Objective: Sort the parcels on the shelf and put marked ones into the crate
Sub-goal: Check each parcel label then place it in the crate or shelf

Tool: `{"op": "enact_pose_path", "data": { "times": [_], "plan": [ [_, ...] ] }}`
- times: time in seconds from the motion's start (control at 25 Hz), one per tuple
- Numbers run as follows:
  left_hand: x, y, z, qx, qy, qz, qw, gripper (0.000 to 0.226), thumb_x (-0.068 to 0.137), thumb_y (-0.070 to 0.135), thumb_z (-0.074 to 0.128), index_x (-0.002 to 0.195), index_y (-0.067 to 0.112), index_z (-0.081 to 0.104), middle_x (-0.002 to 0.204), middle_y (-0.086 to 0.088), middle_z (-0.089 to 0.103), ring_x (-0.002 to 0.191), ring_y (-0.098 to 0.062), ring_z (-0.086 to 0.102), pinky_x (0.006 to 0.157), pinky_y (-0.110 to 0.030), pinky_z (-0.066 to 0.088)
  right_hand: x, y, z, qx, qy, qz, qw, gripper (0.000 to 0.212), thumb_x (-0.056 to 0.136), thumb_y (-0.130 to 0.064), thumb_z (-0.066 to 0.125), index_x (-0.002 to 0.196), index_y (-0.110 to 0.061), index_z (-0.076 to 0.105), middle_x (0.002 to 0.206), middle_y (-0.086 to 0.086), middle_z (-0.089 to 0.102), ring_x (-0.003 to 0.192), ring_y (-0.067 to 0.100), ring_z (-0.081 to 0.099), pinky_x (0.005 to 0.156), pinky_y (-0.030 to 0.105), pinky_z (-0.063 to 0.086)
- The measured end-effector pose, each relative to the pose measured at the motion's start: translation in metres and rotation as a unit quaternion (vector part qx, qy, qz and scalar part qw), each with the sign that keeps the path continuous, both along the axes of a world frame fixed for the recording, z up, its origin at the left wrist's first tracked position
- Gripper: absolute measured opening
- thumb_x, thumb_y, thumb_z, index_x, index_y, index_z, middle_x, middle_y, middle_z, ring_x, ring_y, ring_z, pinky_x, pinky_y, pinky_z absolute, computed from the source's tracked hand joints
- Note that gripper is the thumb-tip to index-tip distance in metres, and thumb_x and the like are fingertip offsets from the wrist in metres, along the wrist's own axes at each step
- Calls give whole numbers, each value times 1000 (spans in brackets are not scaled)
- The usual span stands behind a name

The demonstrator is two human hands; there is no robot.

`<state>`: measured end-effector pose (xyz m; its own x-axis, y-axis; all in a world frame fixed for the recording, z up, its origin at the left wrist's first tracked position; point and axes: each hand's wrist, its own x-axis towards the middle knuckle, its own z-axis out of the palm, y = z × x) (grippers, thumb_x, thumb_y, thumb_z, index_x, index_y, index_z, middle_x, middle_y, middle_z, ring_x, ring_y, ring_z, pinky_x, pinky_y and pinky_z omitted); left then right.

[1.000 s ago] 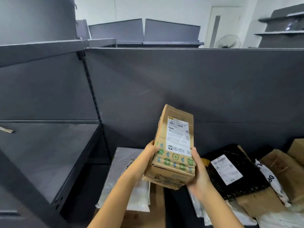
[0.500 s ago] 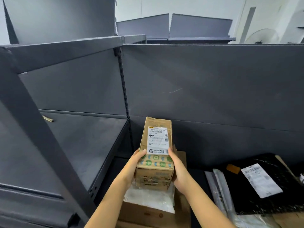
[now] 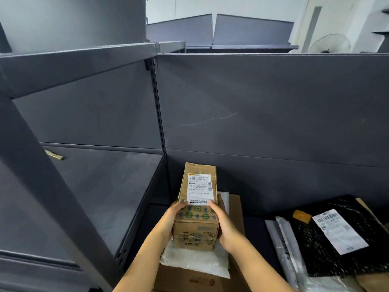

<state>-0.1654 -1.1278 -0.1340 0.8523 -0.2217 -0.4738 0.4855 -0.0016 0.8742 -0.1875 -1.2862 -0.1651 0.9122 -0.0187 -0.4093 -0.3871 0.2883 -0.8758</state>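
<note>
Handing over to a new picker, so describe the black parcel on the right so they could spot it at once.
Start at the tall grey back panel and look down to its foot on the right side. There lies a flat black parcel, right of the held brown box. It is the only black one, with a white label and a small orange patch.

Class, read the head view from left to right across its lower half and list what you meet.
Tan scrap → left hand → labelled cardboard box → right hand → clear plastic bag → black parcel with a white label.
</note>
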Motion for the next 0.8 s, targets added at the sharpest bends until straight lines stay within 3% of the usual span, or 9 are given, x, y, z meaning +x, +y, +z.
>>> {"op": "enact_pose_path", "data": {
  "times": [0.12, 0.32, 0.4, 0.48, 0.6, 0.72, 0.8],
  "plan": [
    [5, 4, -3, 2, 13, -2, 1000, 33, 91, 34, 51, 115, 15, 64, 100, -12, 75, 89, -27, 69, 72, -34, 51, 3, 5, -2, -30, -2, 4, 1000, 46, 90, -50, 50, 133, -35, 45, 117, -1, 66, 100, 12, 63, 67, 24, 48],
    [11, 7, -8, 2, 17, -1, 1000, 32, 93, 29, 50, 119, 13, 61, 109, -17, 70, 93, -30, 65, 79, -35, 50, 13, 6, 0, -87, -66, 0, 994, 36, 99, -26, 44, 132, -36, 36, 130, -2, 55, 101, 4, 57, 73, 16, 46],
    [11, 5, -13, 12, 10, -5, 1000, 33, 94, 29, 49, 122, 14, 59, 110, -17, 69, 94, -31, 65, 75, -34, 50, 11, 4, -2, -91, -62, 7, 994, 41, 98, -30, 45, 137, -33, 35, 126, -5, 56, 98, 0, 56, 71, 15, 45],
    [9, 5, -14, 22, 1, -6, 1000, 34, 93, 28, 50, 124, 14, 58, 108, -16, 70, 94, -30, 66, 73, -33, 50, 4, 2, -2, -84, -36, 18, 996, 56, 95, -45, 45, 145, -36, 24, 130, -3, 53, 105, 6, 55, 80, 23, 45],
    [6, 6, -14, 42, -18, 25, 999, 50, 89, 33, 58, 135, 15, 49, 119, -15, 66, 108, -32, 62, 92, -42, 49, -9, -7, -2, 16, 16, -13, 1000, 81, 82, -62, 49, 149, -39, 11, 154, 4, 29, 139, 26, 32, 111, 44, 29],
    [5, 3, 3, 98, -109, 124, 981, 70, 88, 43, 57, 148, 20, 29, 147, -12, 43, 132, -29, 43, 106, -42, 37, -24, -39, 2, 106, -3, -76, 991, 91, 72, -61, 56, 148, -43, 11, 157, 2, 25, 143, 26, 25, 115, 50, 23],
    [9, -14, 27, 163, -223, 159, 948, 68, 91, 45, 53, 149, 20, 26, 155, -6, 30, 143, -23, 27, 115, -42, 26, -39, -73, 7, 99, -8, -149, 984, 78, 84, -55, 52, 148, -44, 9, 158, -2, 21, 144, 25, 22, 115, 51, 21]
  ]
}}
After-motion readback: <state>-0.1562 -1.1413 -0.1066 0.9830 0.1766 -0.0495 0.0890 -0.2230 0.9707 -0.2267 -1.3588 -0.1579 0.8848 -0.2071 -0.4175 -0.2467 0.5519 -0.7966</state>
